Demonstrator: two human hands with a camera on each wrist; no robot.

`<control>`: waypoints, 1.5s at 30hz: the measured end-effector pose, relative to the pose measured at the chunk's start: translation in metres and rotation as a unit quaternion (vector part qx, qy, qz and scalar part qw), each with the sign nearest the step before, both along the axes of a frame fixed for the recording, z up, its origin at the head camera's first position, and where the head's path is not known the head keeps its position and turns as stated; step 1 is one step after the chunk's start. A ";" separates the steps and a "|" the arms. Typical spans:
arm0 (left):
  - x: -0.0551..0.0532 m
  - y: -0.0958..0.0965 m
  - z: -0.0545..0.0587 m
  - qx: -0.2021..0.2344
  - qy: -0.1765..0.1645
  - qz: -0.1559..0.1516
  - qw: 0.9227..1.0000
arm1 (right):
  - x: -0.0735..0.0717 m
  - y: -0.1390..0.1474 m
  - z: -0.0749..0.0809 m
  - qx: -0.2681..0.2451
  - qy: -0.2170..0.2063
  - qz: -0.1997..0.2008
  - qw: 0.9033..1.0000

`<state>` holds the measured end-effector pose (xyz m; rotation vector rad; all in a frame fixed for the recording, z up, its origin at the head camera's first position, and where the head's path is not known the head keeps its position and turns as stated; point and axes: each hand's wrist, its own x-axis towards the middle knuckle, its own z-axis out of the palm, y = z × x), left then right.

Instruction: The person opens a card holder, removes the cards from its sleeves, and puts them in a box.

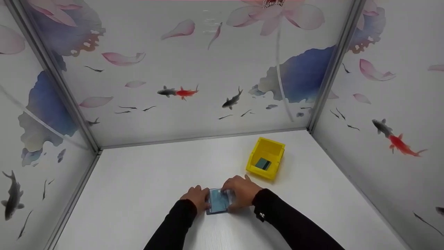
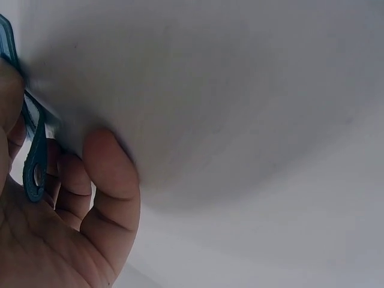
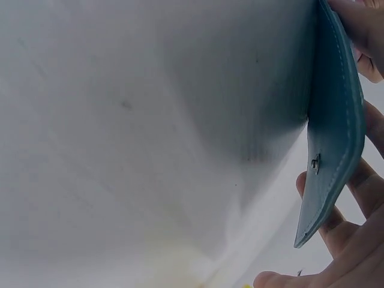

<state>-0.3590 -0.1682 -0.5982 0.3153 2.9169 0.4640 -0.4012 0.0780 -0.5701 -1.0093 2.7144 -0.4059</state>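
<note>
A light blue card wallet point(image 1: 218, 203) is between my two hands, just above or on the white table. My left hand point(image 1: 196, 198) grips its left side. In the left wrist view, a teal snap strap point(image 2: 37, 159) sticks out by the palm, and the fingers curl beside it. My right hand point(image 1: 242, 191) holds the wallet's right side with bent fingers and thumb. The right wrist view shows the wallet's stitched blue flap point(image 3: 339, 114) standing up from the table, with a metal snap point(image 3: 316, 163) on it. The inside of the wallet is mostly hidden there.
A yellow bin point(image 1: 254, 170) stands beyond my right hand, with a dark greenish card point(image 1: 263, 163) lying in it. White panels printed with fish and lotus petals enclose the white table point(image 1: 145, 173) at the back and both sides.
</note>
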 end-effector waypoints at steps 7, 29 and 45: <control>-0.001 -0.003 -0.005 -0.014 0.007 -0.001 1.000 | -0.003 0.004 0.004 -0.009 -0.007 0.009 1.000; 0.006 -0.004 0.004 0.004 0.033 -0.007 0.999 | -0.057 0.091 0.058 -0.087 0.001 -0.190 0.978; 0.008 0.002 0.004 0.015 0.025 -0.001 1.000 | -0.074 0.119 0.060 0.009 0.034 -0.293 0.956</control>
